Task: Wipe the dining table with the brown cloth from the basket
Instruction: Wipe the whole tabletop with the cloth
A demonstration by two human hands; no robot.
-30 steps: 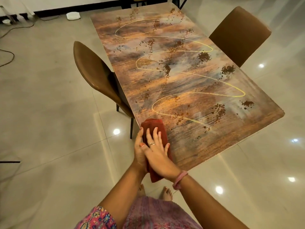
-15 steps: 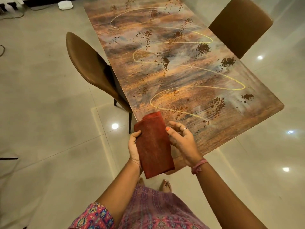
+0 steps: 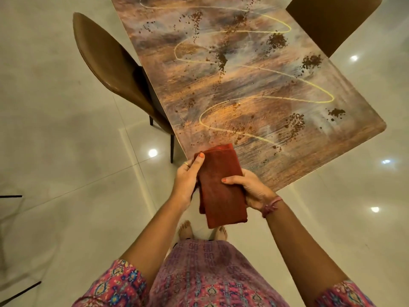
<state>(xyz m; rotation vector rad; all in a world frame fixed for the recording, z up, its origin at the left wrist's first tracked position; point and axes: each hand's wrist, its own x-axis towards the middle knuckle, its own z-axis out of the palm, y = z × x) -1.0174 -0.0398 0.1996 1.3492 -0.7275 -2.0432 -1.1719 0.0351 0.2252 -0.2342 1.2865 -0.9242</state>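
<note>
A folded reddish-brown cloth (image 3: 221, 189) hangs in the air over the near corner of the dining table (image 3: 276, 89). Both hands hold it. My left hand (image 3: 187, 178) grips its upper left edge, thumb on top. My right hand (image 3: 250, 188) clasps its right side, thumb pressed across the front. The table top is a streaky brown and grey pattern with a looping yellow line and dark brown crumbs scattered over it. The cloth's top end overlaps the table edge in view; its lower end dangles above my bare feet.
A brown chair (image 3: 110, 69) is tucked at the table's left side, another brown chair (image 3: 327, 21) at the right. Glossy pale floor tiles surround the table. Thin dark legs (image 3: 13, 293) show at the lower left edge.
My right hand came off the top of the cloth and now grips its right side. The cloth was lifted and turned flat between both hands, nearer my body. The view tilted down.
</note>
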